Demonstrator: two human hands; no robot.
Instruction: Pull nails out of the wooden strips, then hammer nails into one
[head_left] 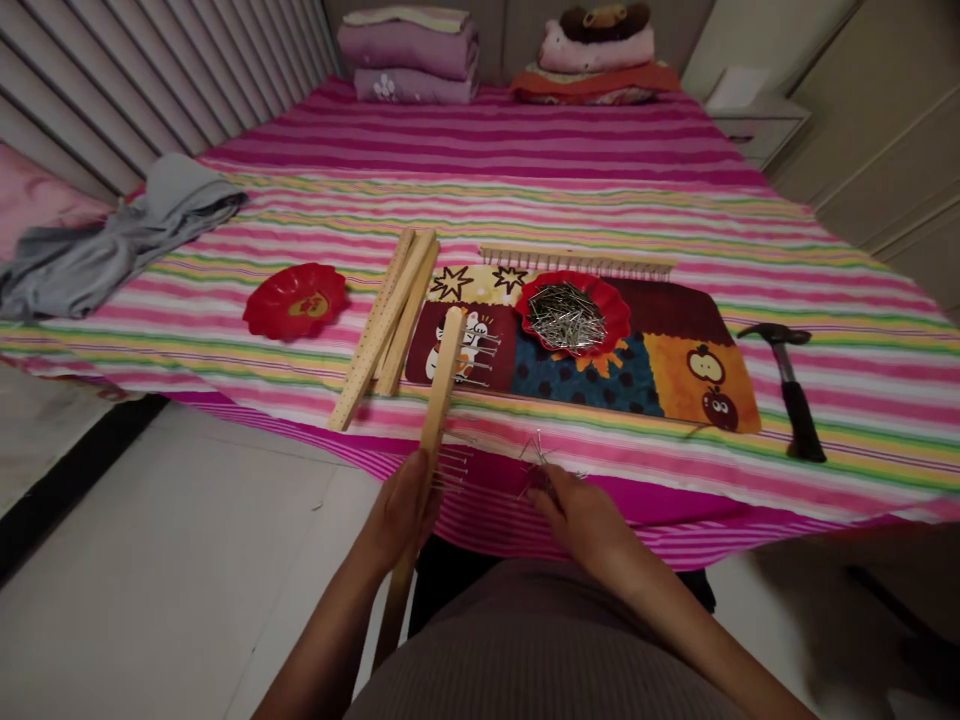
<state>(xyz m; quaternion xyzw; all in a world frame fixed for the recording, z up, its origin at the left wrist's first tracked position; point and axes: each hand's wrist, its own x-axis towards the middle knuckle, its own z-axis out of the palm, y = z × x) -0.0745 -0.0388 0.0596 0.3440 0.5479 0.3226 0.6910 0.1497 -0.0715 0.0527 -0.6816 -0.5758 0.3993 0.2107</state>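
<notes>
Several nails (538, 455) sit gripped in the right hand (576, 508); leftward, the left hand (403, 508) clasps a strip (442, 385) — long axis running forward.

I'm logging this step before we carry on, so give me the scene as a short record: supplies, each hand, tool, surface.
Nail supply: red bowl on the patterned mat, heaped with nails
Left hand: gripping a wooden strip, nails jutting from its right side
Right hand: holding a bunch of nails
Other strips: piled at the mat's left
Nail-studded strip: by the mat's far edge
Second red bowl: left of the pile
Hammer: right of the mat, black grip toward the person
Surface: striped bedspread
</notes>
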